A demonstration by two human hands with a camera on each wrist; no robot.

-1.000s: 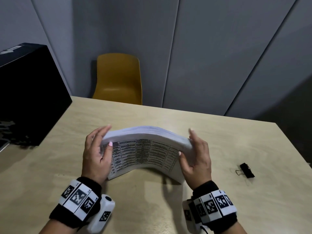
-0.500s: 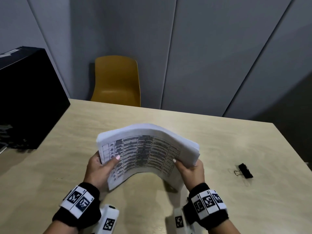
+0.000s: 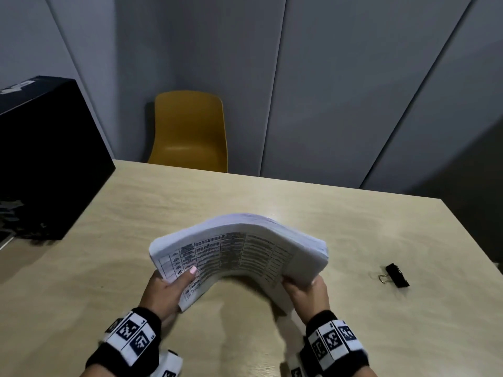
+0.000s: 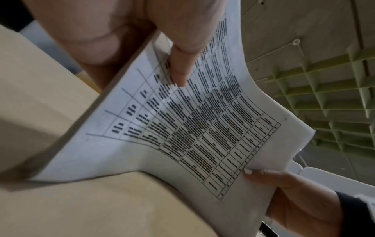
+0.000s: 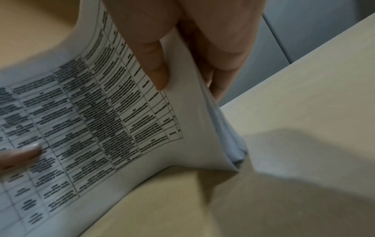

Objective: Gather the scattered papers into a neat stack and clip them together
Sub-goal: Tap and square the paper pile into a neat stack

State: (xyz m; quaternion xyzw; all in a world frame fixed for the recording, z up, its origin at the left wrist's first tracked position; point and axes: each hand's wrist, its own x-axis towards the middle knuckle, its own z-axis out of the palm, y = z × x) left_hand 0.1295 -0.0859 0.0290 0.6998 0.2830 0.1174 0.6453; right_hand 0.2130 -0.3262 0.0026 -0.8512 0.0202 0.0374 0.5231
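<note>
Two hands (image 3: pixel 166 291) (image 3: pixel 307 293) gripping one paper stack (image 3: pixel 239 251), one binder clip (image 3: pixel 396 275) apart

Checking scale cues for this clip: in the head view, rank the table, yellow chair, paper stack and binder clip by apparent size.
1. Table, largest by far.
2. Paper stack and yellow chair: they look alike; the stack is nearer the camera and the chair partly hidden by the table, so unranked.
3. Binder clip, clearly smallest.
</note>
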